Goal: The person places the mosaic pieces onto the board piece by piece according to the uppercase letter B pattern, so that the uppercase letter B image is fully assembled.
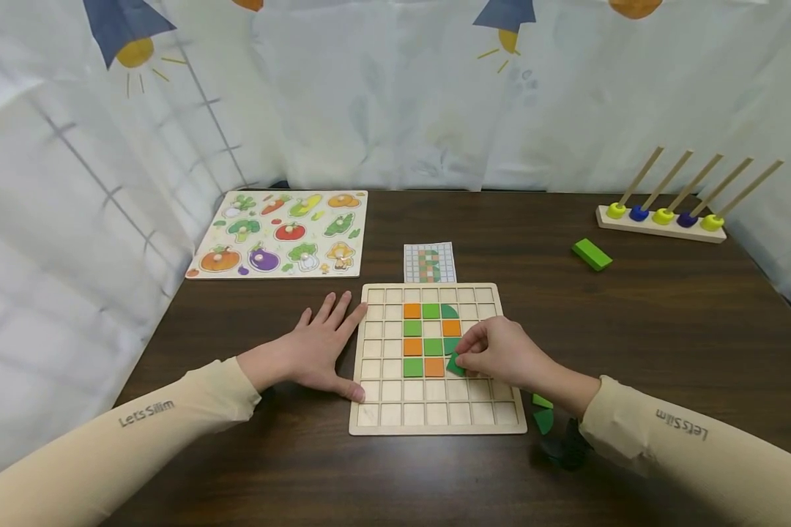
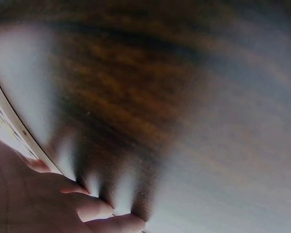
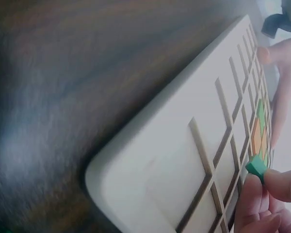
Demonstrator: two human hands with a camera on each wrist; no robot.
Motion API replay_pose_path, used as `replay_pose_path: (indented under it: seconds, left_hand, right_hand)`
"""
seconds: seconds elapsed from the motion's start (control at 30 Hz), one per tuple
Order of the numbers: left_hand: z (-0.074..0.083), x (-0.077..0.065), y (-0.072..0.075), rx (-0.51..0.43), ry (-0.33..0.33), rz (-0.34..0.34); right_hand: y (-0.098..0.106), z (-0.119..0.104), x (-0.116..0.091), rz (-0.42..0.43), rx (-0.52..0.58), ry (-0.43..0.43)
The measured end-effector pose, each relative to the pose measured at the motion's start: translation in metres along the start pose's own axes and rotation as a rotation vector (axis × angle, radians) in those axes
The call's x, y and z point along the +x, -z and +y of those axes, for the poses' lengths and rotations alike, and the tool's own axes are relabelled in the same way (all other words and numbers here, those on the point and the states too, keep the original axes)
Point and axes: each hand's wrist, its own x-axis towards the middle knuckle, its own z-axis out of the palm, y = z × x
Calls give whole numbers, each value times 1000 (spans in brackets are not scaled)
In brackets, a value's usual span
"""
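A wooden grid board (image 1: 376, 413) lies on the table, with orange and green tiles set in its middle columns. Between thumb and fingers, my right hand (image 1: 504, 353) pinches a dark green tile (image 1: 456, 364), tilted over the cell right of the lowest orange tile (image 1: 434, 367). The right wrist view shows that green tile (image 3: 256, 166) at the fingertips too. My left hand (image 1: 316, 351) is spread flat at the board's left edge, thumb and index fingertip touching the rim. In the left wrist view the left hand's fingers (image 2: 94, 208) stretch out over the dark tabletop.
Behind the board lies a pattern card (image 1: 430, 262). A vegetable puzzle (image 1: 280, 234) sits at the back left. At the right are a green block (image 1: 592, 255) and a peg stand with beads (image 1: 662, 219). Loose green pieces (image 1: 543, 420) lie by the right forearm.
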Motion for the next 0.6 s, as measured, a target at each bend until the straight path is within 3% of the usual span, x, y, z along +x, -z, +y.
replay_pose_path:
  seconds: [0.27, 0.6]
  left_hand:
    - [1, -1, 0, -4, -11, -1]
    - [1, -1, 0, 1, -1, 1]
  right_hand:
    - [1, 2, 2, -6, -24, 10]
    - [-3, -2, 1, 6, -113, 93]
